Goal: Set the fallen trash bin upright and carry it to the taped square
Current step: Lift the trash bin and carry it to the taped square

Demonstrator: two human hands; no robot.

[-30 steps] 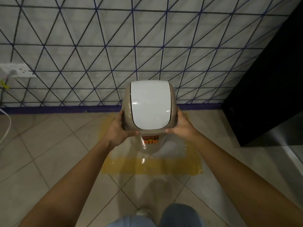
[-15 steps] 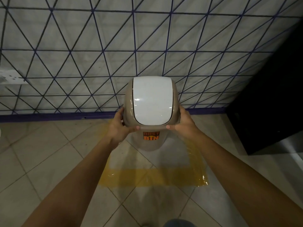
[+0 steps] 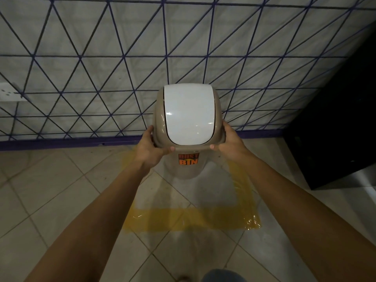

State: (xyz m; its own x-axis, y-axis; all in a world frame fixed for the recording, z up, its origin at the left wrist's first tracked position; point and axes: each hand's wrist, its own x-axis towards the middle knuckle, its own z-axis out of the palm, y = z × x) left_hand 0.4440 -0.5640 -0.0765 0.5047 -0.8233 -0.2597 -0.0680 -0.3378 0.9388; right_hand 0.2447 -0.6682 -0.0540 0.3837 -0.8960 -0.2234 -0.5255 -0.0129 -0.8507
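Note:
The trash bin (image 3: pixel 188 115) is beige with a white swing lid and an orange "DUST BIN" label. It stands upright within the far part of the yellow taped square (image 3: pixel 189 220) on the tiled floor; whether its base touches the floor is hidden. My left hand (image 3: pixel 150 147) grips the left side of the bin's top rim. My right hand (image 3: pixel 230 142) grips the right side of the rim. Both arms reach forward from the bottom of the view.
A wall (image 3: pixel 101 68) tiled with dark triangular lines and a purple skirting runs right behind the bin. A black cabinet (image 3: pixel 335 123) stands at the right. A white wall socket (image 3: pixel 10 94) is at the far left. My knee (image 3: pixel 221 276) shows at the bottom.
The bin, held in both hands, has moved forward over the taped square and closer to the wall. The near band of tape now lies well in front of it.

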